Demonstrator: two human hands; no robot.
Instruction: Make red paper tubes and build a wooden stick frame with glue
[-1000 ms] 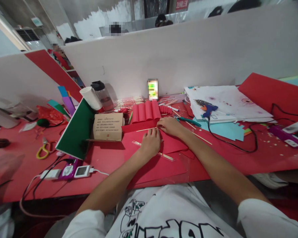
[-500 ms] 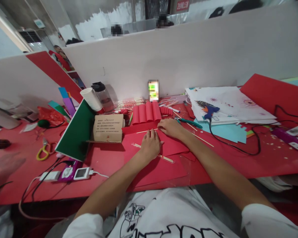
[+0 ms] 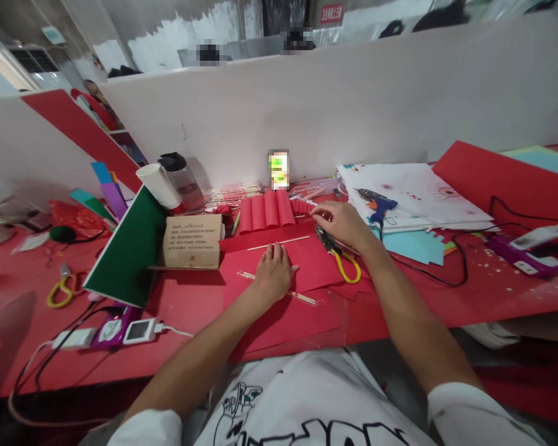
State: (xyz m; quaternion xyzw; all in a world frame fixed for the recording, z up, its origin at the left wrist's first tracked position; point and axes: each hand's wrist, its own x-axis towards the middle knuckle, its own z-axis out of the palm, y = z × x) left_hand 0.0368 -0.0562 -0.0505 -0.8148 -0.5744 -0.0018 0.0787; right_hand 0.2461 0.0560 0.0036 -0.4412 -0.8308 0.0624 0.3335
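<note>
My left hand (image 3: pixel 273 272) lies flat on a red paper sheet (image 3: pixel 314 266), with its fingertips beside a thin wooden stick (image 3: pixel 295 240). Below it, a clear-wrapped packet of sticks (image 3: pixel 302 298) crosses another red sheet and passes partly under the hand. My right hand (image 3: pixel 341 223) hovers at the sheet's right edge, fingers bent and apart, holding nothing that I can make out. Just under its fingers are yellow-handled scissors (image 3: pixel 352 272), partly hidden by hand and wrist. Rolled red paper tubes (image 3: pixel 266 212) stand side by side behind the sheet.
To the left are a cardboard box (image 3: pixel 193 243), a green board (image 3: pixel 129 251), a bottle (image 3: pixel 185 179) and other yellow scissors (image 3: pixel 62 288). A lit phone (image 3: pixel 279 169) leans on the partition. At right a blue glue gun (image 3: pixel 381 207) rests on white sheets, its cord trailing across the table.
My right hand has left the stick and moved right and up. Yellow-handled scissors now show beneath it. My left hand stays on the red paper. The camera view has turned slightly right.
</note>
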